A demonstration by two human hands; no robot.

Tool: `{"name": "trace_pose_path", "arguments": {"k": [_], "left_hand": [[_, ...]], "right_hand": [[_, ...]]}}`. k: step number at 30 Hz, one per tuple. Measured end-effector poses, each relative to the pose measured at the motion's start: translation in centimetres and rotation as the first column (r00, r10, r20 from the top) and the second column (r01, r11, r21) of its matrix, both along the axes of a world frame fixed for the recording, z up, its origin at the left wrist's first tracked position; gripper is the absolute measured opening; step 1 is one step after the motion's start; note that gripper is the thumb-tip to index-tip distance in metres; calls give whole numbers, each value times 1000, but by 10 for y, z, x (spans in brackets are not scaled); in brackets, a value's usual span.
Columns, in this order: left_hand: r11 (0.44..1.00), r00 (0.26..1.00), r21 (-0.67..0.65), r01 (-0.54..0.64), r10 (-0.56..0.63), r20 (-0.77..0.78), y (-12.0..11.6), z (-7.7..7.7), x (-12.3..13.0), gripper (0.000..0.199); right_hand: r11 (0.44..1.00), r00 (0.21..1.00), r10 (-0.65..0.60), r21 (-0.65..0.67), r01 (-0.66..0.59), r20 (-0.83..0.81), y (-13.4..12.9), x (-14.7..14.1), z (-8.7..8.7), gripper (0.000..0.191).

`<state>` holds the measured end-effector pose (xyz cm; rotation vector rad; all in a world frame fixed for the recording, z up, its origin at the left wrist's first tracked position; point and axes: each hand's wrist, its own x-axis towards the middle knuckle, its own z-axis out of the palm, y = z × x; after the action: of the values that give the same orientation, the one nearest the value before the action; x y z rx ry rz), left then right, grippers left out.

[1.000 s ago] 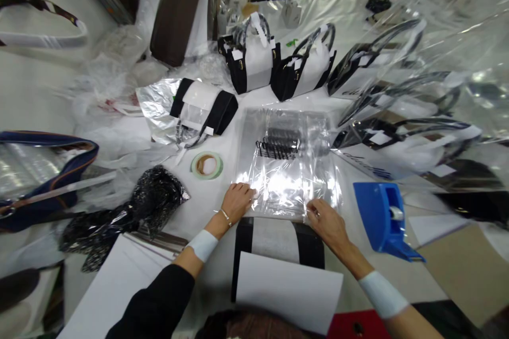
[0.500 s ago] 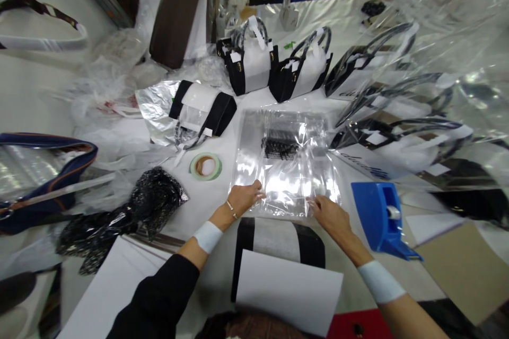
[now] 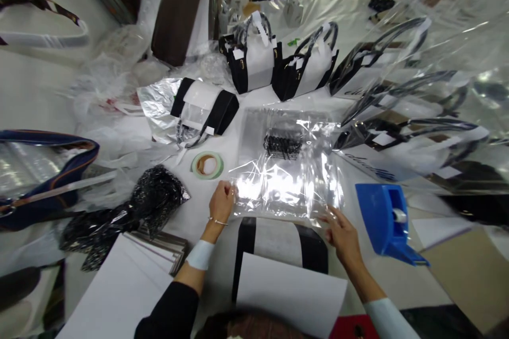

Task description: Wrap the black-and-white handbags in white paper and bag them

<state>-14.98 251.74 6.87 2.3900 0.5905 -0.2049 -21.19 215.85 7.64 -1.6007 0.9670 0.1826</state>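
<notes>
A clear plastic bag [image 3: 284, 180] lies flat on the table, glare across its front half, with printed black text near its middle. My left hand [image 3: 221, 202] pinches its near left corner. At the near right corner, my right hand [image 3: 341, 232] has the edge between thumb and fingers. Just below the plastic sits a black and white handbag [image 3: 278, 243], partly covered by a white sheet [image 3: 290, 291]. A green tape roll [image 3: 207, 164] lies beyond my left hand, and a blue tape dispenser [image 3: 382, 222] stands right of my right hand.
Several wrapped black and white handbags [image 3: 254, 58] stand along the back and right. Another handbag [image 3: 204, 106] lies at back left. Crumpled black plastic [image 3: 155, 196], a stack of white boards [image 3: 123, 286] and a navy bag [image 3: 47, 185] are on the left.
My left hand has moved left to the bag's corner, and my right hand has shifted slightly right and toward me. The bag's near edge is spread wider between them.
</notes>
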Motion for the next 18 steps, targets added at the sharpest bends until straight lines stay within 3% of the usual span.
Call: {"name": "trace_pose_path", "arguments": {"k": [1,2,4,7,9,10,12,13,15,17,18], "left_hand": [[980,993,-157,-122,118,-30,-1,-2,-1,14],[916,971,-323,-238,225,-76,-2,-4,-2,14],[707,922,-596,-381,341,-186,-6,-7,-3,19],[392,890,-829,-399,382,-248,-13,-8,-6,26],[257,873,-893,-369,425,-238,-17,-11,-9,30],[238,864,-903,-359,450,-225,-19,-13,-11,33],[303,855,-881,-364,483,-187,-24,-19,-18,36],[383,867,-851,-360,474,-154,-26,-21,-22,37],[597,916,-743,-304,396,-57,-32,-24,-34,36],[802,964,-562,-204,265,28,-37,-23,-47,31],[868,976,-467,-167,211,44,-39,-22,-52,28]], "right_hand": [[992,997,-75,100,75,-10,-2,-1,1,77],[967,989,-145,206,148,-28,-5,-1,2,74],[873,962,-263,407,269,-71,-12,3,3,67],[759,936,-332,555,341,-121,-21,10,0,61],[758,937,-339,567,322,-81,-21,12,-6,56],[780,945,-326,553,292,-40,-18,12,-9,52],[869,967,-251,448,209,36,-12,7,-16,48],[920,982,-181,362,149,55,-8,3,-18,49],[984,999,-26,178,17,48,0,-7,-21,51],[995,995,85,45,-87,43,8,-17,-21,52],[994,993,109,-7,-109,49,12,-21,-21,51]]}}
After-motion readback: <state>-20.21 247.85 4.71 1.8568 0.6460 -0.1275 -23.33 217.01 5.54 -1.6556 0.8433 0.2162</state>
